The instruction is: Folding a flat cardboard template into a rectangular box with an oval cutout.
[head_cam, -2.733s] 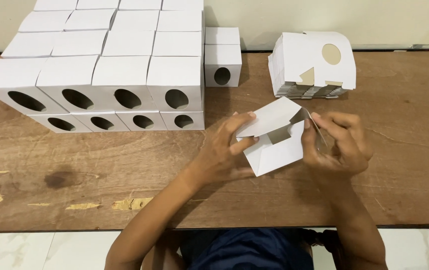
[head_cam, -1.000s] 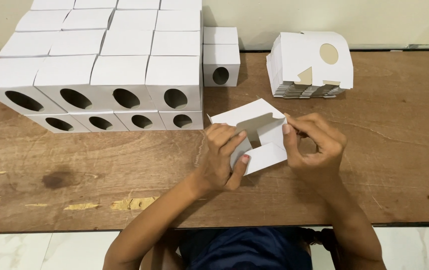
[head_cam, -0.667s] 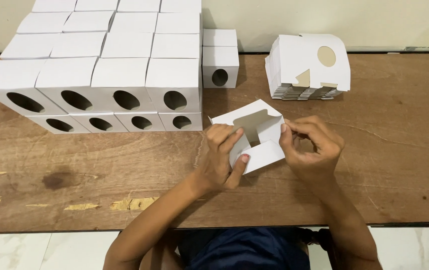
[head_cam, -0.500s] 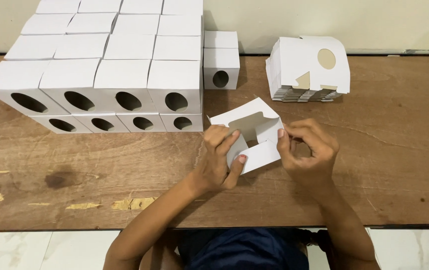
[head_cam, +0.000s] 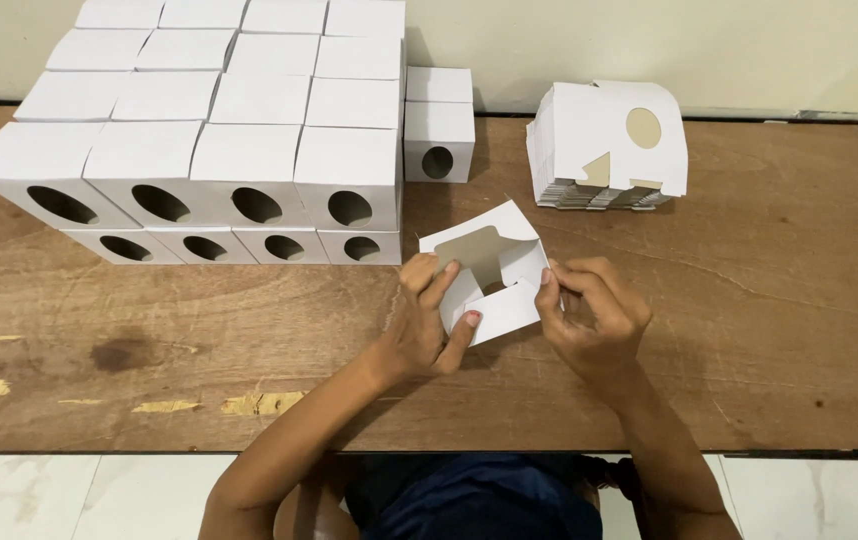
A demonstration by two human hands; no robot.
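A small white cardboard box (head_cam: pixel 494 283), partly folded with its brown inside showing and flaps open, sits between both hands just above the wooden table (head_cam: pixel 769 330). My left hand (head_cam: pixel 431 322) grips its left side, thumb under the front flap. My right hand (head_cam: pixel 594 318) pinches the box's right edge with fingertips.
A large stack of finished white boxes with oval holes (head_cam: pixel 219 160) fills the back left. Two more such boxes (head_cam: pixel 437 125) stand stacked beside it. A pile of flat unfolded box blanks (head_cam: pixel 604 145) lies at the back right. The table's front edge runs close to my body.
The box has been turned and lowered toward the table. Its flaps have been folded further, and both hands have shifted slightly left with it.
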